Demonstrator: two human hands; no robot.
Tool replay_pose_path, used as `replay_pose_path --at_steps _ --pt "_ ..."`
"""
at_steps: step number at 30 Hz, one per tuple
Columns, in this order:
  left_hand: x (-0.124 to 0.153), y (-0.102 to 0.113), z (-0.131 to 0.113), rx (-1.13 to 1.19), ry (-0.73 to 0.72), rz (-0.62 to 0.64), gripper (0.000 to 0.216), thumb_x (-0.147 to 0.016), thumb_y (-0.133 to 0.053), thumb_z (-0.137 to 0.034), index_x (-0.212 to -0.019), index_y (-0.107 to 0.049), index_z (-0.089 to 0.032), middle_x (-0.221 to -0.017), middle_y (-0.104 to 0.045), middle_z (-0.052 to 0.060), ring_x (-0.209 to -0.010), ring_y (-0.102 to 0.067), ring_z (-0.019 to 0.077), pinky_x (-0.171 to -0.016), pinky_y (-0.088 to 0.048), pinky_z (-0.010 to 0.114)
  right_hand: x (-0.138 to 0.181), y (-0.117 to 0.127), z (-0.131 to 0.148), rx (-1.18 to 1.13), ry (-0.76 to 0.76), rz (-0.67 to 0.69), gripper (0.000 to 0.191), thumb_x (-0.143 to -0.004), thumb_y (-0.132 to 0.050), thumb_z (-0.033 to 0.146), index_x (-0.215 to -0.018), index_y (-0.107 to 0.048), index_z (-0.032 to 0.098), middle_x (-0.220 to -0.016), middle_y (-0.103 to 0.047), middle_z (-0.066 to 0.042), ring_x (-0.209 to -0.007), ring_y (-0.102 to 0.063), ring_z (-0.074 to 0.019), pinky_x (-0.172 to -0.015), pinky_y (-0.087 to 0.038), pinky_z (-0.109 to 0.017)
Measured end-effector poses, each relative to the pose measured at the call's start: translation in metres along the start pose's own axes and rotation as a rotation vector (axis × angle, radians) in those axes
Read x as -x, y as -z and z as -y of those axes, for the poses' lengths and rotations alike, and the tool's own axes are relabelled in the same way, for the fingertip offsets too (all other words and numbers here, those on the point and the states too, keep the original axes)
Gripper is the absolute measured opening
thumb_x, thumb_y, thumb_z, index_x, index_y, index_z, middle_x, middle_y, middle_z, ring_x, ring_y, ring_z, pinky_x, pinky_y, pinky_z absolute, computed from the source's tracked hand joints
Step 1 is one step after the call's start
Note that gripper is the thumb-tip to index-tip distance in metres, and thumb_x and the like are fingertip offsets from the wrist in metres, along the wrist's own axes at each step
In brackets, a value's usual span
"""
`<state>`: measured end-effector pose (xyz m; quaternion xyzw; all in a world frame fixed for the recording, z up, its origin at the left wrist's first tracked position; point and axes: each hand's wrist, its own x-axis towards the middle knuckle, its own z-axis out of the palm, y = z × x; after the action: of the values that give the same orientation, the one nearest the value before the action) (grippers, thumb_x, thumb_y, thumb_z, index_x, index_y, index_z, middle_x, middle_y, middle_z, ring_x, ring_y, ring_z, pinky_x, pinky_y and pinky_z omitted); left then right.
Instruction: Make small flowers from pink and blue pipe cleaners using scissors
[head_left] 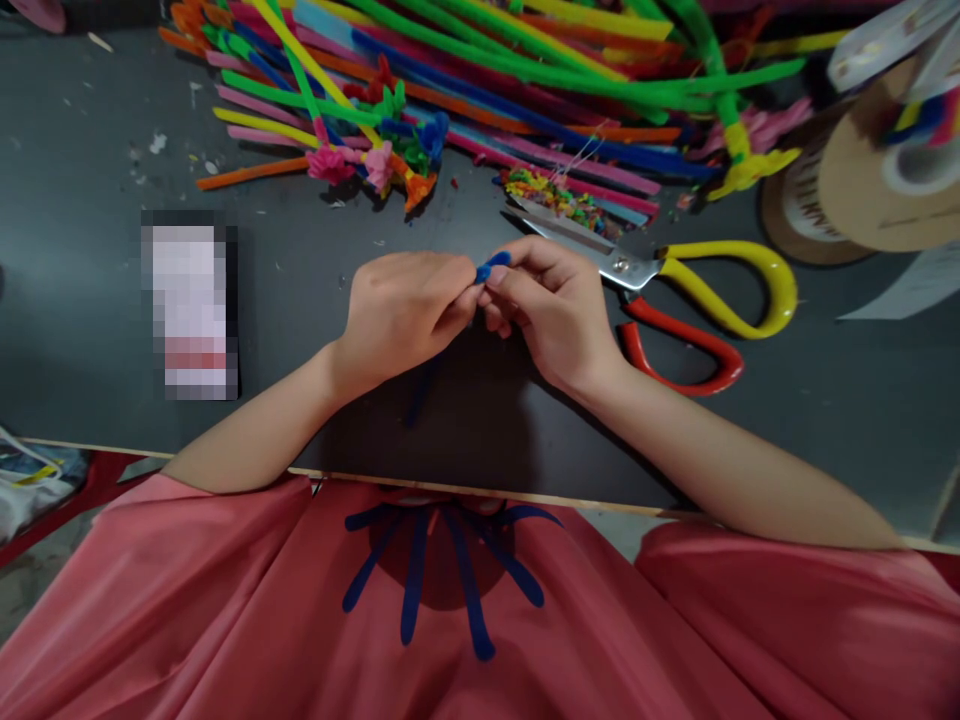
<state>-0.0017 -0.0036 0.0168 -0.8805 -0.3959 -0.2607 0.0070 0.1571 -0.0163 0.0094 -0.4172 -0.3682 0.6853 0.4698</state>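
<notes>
Above the dark table, my left hand [409,305] and my right hand [559,310] meet, both with closed fingers. Pinched between their fingertips is a fuzzy blue pipe cleaner [495,265], bent or wound into a small piece. A thin blue length [424,390] extends below my left hand; whether it joins the pinched piece is hidden. Close beyond my right hand lie the scissors [630,270], blades apart, with one yellow and one red handle. Several blue pipe cleaners [412,580] fan out in front of the red garment, below the table edge.
Many coloured pipe cleaners [510,80] lie across the back, with finished-looking small flowers [375,165] at their left. Colourful clippings [562,200] sit behind the scissors. A pixelated phone-like object [191,305] is at left. Ribbon spools [862,170] stand at right.
</notes>
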Motion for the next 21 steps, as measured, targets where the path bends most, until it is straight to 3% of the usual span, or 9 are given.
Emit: replay_pose_path --at_steps 6,13,17,21 --pt "-0.003 0.002 -0.002 0.458 0.21 0.047 0.026 -0.086 -0.05 -0.029 -0.063 -0.047 -0.017 -0.051 -0.048 -0.004 -0.046 -0.042 0.0029 -0.048 -0.03 0.02 0.002 0.001 -0.005 0.018 0.083 -0.01 0.004 -0.081 -0.059 0.018 -0.077 -0.058 0.018 -0.06 -0.058 0.007 -0.045 -0.051 -0.0009 -0.04 -0.037 -0.013" --pt "-0.011 0.004 -0.001 1.048 0.613 0.267 0.026 -0.082 -0.055 -0.025 -0.058 -0.049 -0.016 -0.047 -0.048 -0.006 -0.041 -0.043 0.0002 -0.039 -0.029 0.014 0.002 0.003 -0.003 0.143 0.186 -0.011 0.005 -0.081 -0.059 0.016 -0.077 -0.059 0.019 -0.061 -0.059 0.008 -0.046 -0.051 -0.001 -0.042 -0.038 -0.014" --pt "-0.011 0.003 0.004 1.26 0.651 0.334 0.022 -0.082 -0.056 -0.023 -0.061 -0.053 -0.016 -0.049 -0.049 -0.006 -0.042 -0.046 0.001 -0.04 -0.034 0.014 0.0 0.003 0.002 0.232 0.22 0.023 0.007 -0.079 -0.061 0.015 -0.074 -0.059 0.019 -0.061 -0.057 0.007 -0.046 -0.051 -0.0013 -0.043 -0.038 -0.016" --pt "-0.01 0.004 0.007 1.247 0.649 0.357 0.022 -0.08 -0.058 -0.022 -0.06 -0.054 -0.015 -0.049 -0.048 -0.005 -0.043 -0.045 0.001 -0.04 -0.034 0.014 -0.001 0.006 0.006 0.242 0.168 0.072 0.012 -0.08 -0.064 0.026 -0.073 -0.058 0.018 -0.059 -0.056 0.006 -0.045 -0.049 -0.0025 -0.042 -0.036 -0.018"
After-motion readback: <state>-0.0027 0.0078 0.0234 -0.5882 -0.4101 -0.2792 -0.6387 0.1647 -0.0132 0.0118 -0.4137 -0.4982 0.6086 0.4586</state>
